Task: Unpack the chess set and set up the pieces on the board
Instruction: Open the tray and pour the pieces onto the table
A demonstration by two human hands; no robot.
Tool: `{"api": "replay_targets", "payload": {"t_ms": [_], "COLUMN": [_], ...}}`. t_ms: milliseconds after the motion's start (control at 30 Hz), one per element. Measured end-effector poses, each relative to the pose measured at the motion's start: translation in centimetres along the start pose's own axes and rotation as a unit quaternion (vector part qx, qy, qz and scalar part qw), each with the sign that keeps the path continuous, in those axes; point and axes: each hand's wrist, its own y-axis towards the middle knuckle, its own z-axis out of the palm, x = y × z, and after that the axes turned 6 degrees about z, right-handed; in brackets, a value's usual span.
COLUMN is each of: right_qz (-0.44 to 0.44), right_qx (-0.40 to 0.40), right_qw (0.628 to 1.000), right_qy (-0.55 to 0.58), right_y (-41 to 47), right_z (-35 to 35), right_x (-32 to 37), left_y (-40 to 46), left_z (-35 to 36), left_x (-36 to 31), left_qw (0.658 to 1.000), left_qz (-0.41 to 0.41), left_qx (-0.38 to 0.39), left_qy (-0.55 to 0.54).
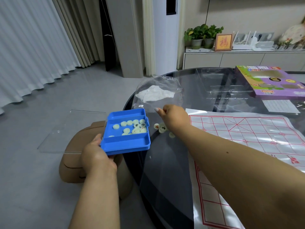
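Note:
My left hand (97,156) grips the near left corner of a blue compartment tray (125,146), held level at the left edge of the dark glass table (165,162). Several pale round chess pieces (130,126) lie in its middle compartment, some with black or red characters. My right hand (175,118) reaches across just right of the tray, knuckles up, thumb out, fingers curled under and hidden. Three loose pieces (162,128) lie on the glass right under it. The plastic board sheet (247,138) with red grid lines lies flat to the right, with no pieces on it.
A crumpled clear bag (158,95) lies beyond my right hand. Farther back are a clear plastic insert (214,83), the purple game box (270,81) and a paper sheet (279,105). A brown stool (74,162) stands on the floor below the tray.

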Motion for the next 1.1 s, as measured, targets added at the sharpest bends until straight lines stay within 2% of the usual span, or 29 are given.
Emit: {"api": "replay_targets", "payload": {"t_ms": [200,533,633,733,867,1033,1100], "right_qz": [0.014,0.062,0.104,0.153,0.155,0.116,0.108], "right_qx": [0.010,0.042,0.059,0.071,0.084,0.080,0.088], "right_qw": [0.999,0.976,0.951,0.898,0.846,0.833,0.855], "right_qy": [0.033,0.204,0.284,0.406,0.503,0.534,0.499], "right_y": [0.3,0.3,0.6,0.6,0.1,-0.4,-0.7], "right_z": [0.4,-0.5,-1.0,-1.4,-2.0,-2.9,-3.1], "right_x": [0.0,0.4,0.5,0.7,0.6,0.1,-0.1], "left_y": [0.1,-0.6,-0.8,-1.1,-1.3,-1.8,-1.5], "left_z": [0.3,0.6,0.5,0.5,0.5,0.5,0.5], "left_x": [1.3,1.8,1.7,1.6,1.4,1.3,1.3], "left_qw": [0.999,0.999,0.999,1.000,1.000,1.000,1.000], "left_qz": [0.017,0.017,0.014,0.012,0.007,0.004,0.003], "left_qx": [0.007,-0.001,-0.009,-0.006,0.003,0.005,0.001], "left_qy": [0.041,0.030,0.028,0.027,0.024,0.019,0.011]}}
